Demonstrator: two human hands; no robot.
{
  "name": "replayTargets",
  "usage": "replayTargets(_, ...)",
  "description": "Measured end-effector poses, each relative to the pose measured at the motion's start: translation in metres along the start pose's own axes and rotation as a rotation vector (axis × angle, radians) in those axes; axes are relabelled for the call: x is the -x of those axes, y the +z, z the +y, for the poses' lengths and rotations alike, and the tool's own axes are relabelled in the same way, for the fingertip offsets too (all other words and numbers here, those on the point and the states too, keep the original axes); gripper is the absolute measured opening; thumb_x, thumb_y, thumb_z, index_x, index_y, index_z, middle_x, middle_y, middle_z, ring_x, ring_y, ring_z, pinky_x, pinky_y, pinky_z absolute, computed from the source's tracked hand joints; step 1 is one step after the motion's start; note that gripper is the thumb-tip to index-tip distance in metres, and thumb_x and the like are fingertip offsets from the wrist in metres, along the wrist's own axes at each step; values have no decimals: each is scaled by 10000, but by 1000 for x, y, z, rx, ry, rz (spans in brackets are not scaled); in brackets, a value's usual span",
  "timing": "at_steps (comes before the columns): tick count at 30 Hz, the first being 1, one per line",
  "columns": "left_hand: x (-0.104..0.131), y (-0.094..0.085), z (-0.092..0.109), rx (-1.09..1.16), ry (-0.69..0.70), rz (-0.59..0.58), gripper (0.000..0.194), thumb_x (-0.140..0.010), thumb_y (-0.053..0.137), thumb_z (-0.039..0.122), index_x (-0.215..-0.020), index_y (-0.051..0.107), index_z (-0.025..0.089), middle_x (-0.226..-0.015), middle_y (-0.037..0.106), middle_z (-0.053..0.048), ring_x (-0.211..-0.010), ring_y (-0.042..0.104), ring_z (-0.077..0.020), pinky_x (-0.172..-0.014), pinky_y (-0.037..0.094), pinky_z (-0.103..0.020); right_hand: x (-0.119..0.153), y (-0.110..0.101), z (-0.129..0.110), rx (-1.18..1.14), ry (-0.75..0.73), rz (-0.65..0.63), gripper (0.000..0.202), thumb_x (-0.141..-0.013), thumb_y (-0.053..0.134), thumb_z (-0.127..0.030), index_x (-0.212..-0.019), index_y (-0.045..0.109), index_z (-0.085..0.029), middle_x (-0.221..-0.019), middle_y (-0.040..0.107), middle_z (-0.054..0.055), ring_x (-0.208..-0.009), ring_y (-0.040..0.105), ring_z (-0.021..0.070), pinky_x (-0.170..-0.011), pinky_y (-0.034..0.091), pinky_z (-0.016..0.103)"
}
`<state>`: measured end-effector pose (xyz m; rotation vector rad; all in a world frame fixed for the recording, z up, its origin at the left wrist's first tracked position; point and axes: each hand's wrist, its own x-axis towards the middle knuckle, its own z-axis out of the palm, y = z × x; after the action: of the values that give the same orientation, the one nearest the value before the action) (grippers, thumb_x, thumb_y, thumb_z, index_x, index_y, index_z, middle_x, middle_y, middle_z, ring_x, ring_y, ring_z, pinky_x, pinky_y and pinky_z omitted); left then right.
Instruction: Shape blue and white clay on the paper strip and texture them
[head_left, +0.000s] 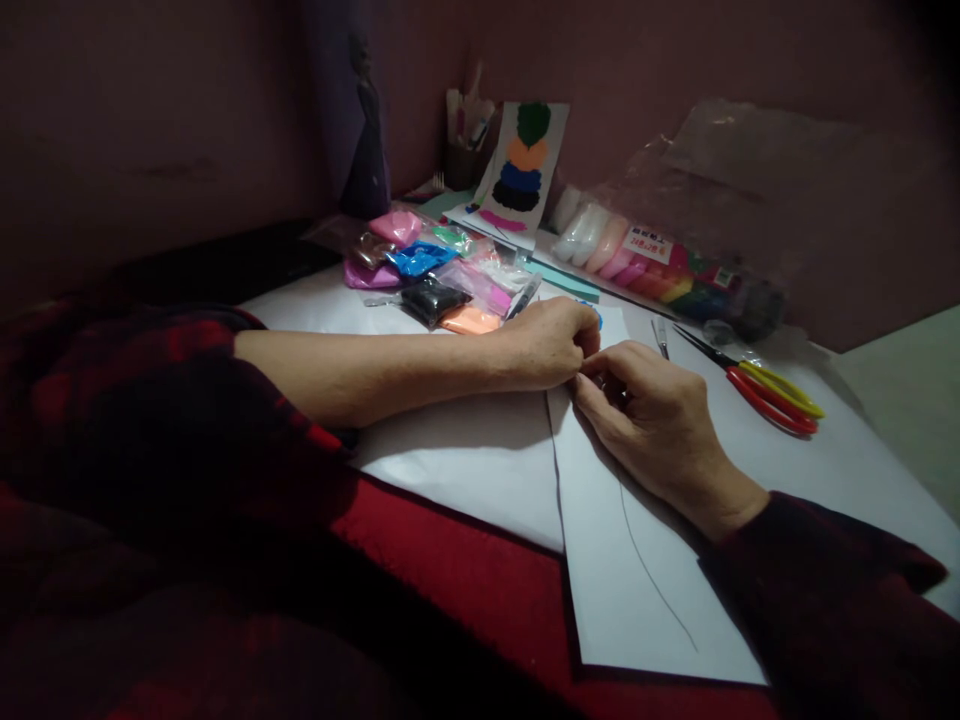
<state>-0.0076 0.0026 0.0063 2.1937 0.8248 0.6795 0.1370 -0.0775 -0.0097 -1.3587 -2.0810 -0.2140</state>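
My left hand (549,342) reaches across from the left, its fingers curled down over a white paper sheet (607,610). Touching it at the fingertips is my right hand (652,415), closed with thumb and index finger together. Whatever either hand pinches is hidden by the fingers. A thin dark curved line runs down the sheet from below my right hand. Just beyond my left knuckles a bit of blue (592,314) shows, mostly covered. Scissors (776,398) with red and yellow handles lie right of my right hand, near a small slim tool (660,338).
Colourful clay packets (424,260) lie in a pile behind my left forearm. A large plastic bag of coloured clay (660,265) rests along the wall. At the back stand a card with coloured patches (525,165), a brush cup (465,160) and a doll figure (366,140). Red cloth (465,570) borders the front.
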Motion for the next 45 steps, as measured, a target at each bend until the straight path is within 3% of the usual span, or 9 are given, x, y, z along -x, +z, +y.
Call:
replayTargets(30, 1, -1, 2, -54, 22, -11, 177, -706, 500, 37, -759, 630, 145, -754, 634, -7, -735, 570, -142, -722, 495, -311, -1, -2, 1, -75, 25, -60, 63, -804, 635, -211, -761, 613, -171, -750, 583, 24, -578, 494, 130, -548, 377, 278)
replayTargets(45, 1, -1, 1, -51, 32, -10, 159, -710, 516, 69, -769, 641, 147, -778, 643, -15, -757, 578, -146, -778, 517, -338, -1, -1, 1, -40, 15, -53, 54, -808, 617, -205, -762, 593, -190, -734, 573, 13, -601, 511, 142, -574, 390, 286)
